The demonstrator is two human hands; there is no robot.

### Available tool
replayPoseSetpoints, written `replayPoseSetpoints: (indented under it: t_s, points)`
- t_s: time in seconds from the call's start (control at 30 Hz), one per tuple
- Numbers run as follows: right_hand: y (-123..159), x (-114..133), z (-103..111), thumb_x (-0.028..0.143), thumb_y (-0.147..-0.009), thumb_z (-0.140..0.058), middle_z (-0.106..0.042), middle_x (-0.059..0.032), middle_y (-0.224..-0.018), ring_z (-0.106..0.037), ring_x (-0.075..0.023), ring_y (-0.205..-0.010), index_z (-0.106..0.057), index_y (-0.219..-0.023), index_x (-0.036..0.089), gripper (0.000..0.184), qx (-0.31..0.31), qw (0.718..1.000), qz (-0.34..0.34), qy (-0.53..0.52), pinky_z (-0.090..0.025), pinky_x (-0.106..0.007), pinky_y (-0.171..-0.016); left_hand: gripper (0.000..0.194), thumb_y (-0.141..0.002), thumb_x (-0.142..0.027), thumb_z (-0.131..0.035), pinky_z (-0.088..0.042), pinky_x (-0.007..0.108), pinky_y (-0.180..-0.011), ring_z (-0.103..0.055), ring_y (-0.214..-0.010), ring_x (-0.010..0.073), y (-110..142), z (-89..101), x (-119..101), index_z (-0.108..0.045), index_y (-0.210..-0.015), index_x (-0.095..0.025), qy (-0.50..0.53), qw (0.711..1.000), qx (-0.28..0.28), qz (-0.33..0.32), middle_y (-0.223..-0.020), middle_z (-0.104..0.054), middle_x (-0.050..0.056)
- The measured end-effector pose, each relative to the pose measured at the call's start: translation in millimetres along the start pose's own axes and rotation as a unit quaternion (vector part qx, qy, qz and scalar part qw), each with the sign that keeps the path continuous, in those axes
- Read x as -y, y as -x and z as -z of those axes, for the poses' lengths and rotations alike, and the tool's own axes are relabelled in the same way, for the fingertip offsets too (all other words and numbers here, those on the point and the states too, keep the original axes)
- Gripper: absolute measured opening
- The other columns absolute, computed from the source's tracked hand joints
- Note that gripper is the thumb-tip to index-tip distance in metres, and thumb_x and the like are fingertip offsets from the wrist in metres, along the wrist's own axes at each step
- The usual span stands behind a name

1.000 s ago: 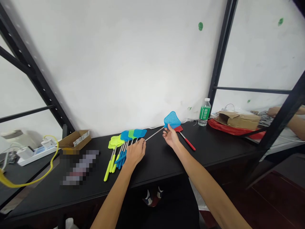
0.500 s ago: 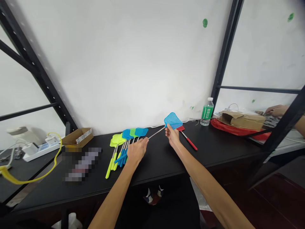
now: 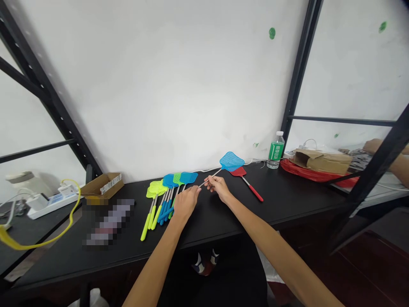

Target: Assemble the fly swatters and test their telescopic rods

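Observation:
A blue fly swatter (image 3: 231, 161) with an extended metal rod is raised over the black table (image 3: 287, 200). My left hand (image 3: 185, 202) is closed around its handle end. My right hand (image 3: 216, 187) pinches the rod near its middle, close to my left hand. Left of my hands, a bunch of yellow-green and blue fly swatters (image 3: 166, 192) lies fanned on the table. A red fly swatter (image 3: 247, 184) lies just right of the raised blue head.
A green-labelled water bottle (image 3: 275, 150) stands at the wall by a black rack post (image 3: 298, 72). Cardboard on red plastic (image 3: 319, 164) lies to the right, with another person's arm (image 3: 396, 160) beyond. A small cardboard box (image 3: 102, 185), power strip (image 3: 47, 202) and yellow cable (image 3: 41, 238) sit left.
My right hand slid from the blue swatter's head down the rod toward my left hand. The swatter head stays raised near the same place.

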State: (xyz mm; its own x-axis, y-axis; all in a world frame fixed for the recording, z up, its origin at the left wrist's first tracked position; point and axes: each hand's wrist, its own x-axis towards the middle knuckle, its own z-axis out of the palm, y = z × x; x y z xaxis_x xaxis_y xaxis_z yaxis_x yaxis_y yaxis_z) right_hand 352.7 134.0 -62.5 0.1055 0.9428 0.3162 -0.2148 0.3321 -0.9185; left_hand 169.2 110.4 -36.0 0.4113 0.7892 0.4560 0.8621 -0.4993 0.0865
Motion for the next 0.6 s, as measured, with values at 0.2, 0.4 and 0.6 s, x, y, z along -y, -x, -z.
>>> replayPoseSetpoints:
  t_s: [0.2,0.4,0.6]
  points:
    - [-5.3,4.2,7.1,0.061,-0.072,-0.071,-0.063,-0.0041,-0.066,-0.053,-0.0109,-0.054,-0.071,-0.076,0.016,0.046,-0.100,0.994,0.018,-0.039,-0.034,-0.022,-0.044,0.040,-0.101,-0.046,-0.029,-0.040,0.028,-0.069,-0.068,-0.090,0.0213,-2.4,-1.2,-1.5,-0.062,-0.113,-0.028,-0.002,1.000,0.002,-0.007,-0.106,-0.072,0.005]
    - [-8.9,9.7,20.4,0.063,-0.065,-0.074,-0.057,-0.0016,-0.061,-0.050,-0.0109,-0.052,-0.067,-0.072,0.017,0.047,-0.182,0.979,0.032,-0.082,-0.034,-0.022,-0.042,0.041,-0.101,-0.047,-0.030,-0.041,0.028,-0.070,-0.068,-0.092,0.0213,-3.1,-1.5,7.4,-0.063,-0.116,-0.028,-0.010,1.000,0.017,-0.024,-0.108,-0.072,0.006]
    - [-15.1,17.2,36.2,0.062,-0.065,-0.075,-0.055,0.0002,-0.060,-0.049,-0.0101,-0.051,-0.066,-0.073,0.017,0.046,-0.214,0.971,0.036,-0.098,-0.034,-0.021,-0.042,0.041,-0.101,-0.046,-0.030,-0.041,0.028,-0.068,-0.068,-0.089,0.0217,-2.4,8.9,25.1,-0.064,-0.113,-0.025,-0.032,0.998,0.020,-0.055,-0.101,-0.073,0.007]
